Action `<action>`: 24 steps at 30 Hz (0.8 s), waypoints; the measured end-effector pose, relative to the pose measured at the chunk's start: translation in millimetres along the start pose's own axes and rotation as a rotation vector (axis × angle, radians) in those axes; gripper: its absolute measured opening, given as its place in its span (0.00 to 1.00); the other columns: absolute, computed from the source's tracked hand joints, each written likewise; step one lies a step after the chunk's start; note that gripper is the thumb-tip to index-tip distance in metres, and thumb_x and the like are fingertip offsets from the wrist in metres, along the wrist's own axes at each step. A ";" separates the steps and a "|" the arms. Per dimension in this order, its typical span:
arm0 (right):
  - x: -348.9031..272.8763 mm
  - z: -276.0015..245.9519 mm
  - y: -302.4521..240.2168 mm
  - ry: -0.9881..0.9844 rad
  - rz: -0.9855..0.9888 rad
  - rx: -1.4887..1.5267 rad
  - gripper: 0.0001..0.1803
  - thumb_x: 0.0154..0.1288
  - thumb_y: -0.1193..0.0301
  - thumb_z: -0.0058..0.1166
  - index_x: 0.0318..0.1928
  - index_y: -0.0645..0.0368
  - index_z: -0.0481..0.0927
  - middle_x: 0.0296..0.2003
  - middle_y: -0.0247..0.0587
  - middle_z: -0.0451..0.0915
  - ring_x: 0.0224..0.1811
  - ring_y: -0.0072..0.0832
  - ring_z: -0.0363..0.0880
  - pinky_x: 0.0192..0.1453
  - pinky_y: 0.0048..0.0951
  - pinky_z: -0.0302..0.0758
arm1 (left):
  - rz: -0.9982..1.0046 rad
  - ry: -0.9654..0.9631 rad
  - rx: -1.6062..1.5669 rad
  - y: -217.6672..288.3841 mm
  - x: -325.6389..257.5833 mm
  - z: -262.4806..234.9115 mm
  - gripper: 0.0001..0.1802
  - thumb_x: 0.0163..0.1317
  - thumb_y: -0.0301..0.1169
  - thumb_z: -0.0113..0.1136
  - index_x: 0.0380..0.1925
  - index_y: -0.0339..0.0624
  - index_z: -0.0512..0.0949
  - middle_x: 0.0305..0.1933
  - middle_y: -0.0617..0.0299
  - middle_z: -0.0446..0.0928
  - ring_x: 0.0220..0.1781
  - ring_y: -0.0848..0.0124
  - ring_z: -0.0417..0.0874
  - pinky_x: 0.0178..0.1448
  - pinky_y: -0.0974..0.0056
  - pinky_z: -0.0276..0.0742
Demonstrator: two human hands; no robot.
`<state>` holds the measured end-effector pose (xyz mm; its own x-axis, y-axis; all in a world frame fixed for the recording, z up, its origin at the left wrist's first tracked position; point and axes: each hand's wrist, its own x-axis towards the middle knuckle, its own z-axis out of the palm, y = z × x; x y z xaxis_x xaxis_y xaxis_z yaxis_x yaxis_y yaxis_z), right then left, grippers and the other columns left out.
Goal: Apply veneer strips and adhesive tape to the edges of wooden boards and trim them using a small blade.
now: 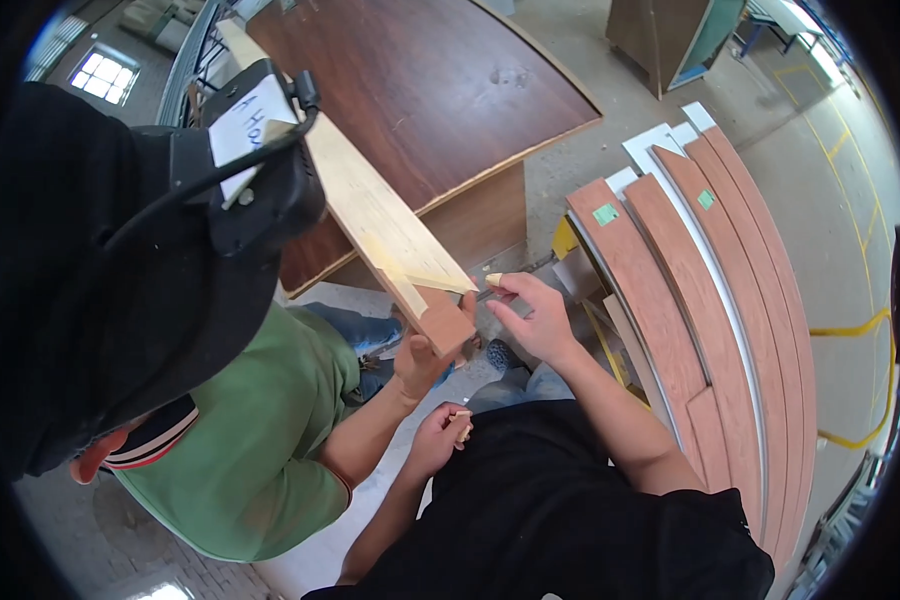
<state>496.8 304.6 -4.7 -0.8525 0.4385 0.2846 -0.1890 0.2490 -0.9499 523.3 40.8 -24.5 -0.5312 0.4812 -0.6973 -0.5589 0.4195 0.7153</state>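
A long wooden board (380, 215), pale on its broad face and reddish brown at its near end, slants down toward me. Strips of yellowish masking tape (402, 283) lie across that end. A co-worker's hand (422, 366) supports it from below. My right hand (532, 318) is just right of the board's end, thumb and fingers apart, with a yellowish piece at one fingertip. Low in front of my body, my left hand (436, 440) is closed on a small crumpled beige piece (462, 426) that looks like tape.
The co-worker in a green shirt (240, 450) and black cap (140, 260) stands close on my left. A dark brown tabletop (440, 90) lies ahead. Several reddish-brown boards (660, 290) are stacked on my right, near a yellow rail (855, 330).
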 end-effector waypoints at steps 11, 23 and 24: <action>71.5 10.1 -0.2 -0.394 -0.119 -0.156 0.15 0.52 0.73 0.63 0.42 0.62 0.79 0.37 0.46 0.80 0.39 0.39 0.80 0.42 0.33 0.76 | 0.013 0.267 -0.204 17.0 -16.8 26.0 0.08 0.66 0.31 0.53 0.39 0.39 0.74 0.27 0.64 0.74 0.24 0.79 0.74 0.27 0.75 0.70; 107.1 -7.7 25.3 -0.375 -0.322 -0.320 0.14 0.52 0.75 0.60 0.41 0.61 0.79 0.38 0.46 0.80 0.43 0.42 0.79 0.48 0.38 0.75 | -0.015 0.385 -0.254 10.9 -11.6 52.8 0.08 0.66 0.31 0.52 0.41 0.39 0.75 0.25 0.65 0.74 0.24 0.79 0.75 0.26 0.75 0.70; 110.8 -10.2 27.5 -0.381 -0.325 -0.320 0.14 0.52 0.75 0.60 0.41 0.61 0.79 0.38 0.46 0.80 0.43 0.42 0.79 0.48 0.38 0.75 | -0.015 0.401 -0.254 7.0 -10.8 53.1 0.08 0.66 0.31 0.52 0.41 0.39 0.75 0.25 0.65 0.74 0.24 0.79 0.75 0.26 0.75 0.70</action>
<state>402.1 368.8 2.0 -0.9016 -0.0302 0.4315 -0.3638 0.5927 -0.7186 558.9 79.3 -9.5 -0.6978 0.1207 -0.7061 -0.6800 0.1984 0.7059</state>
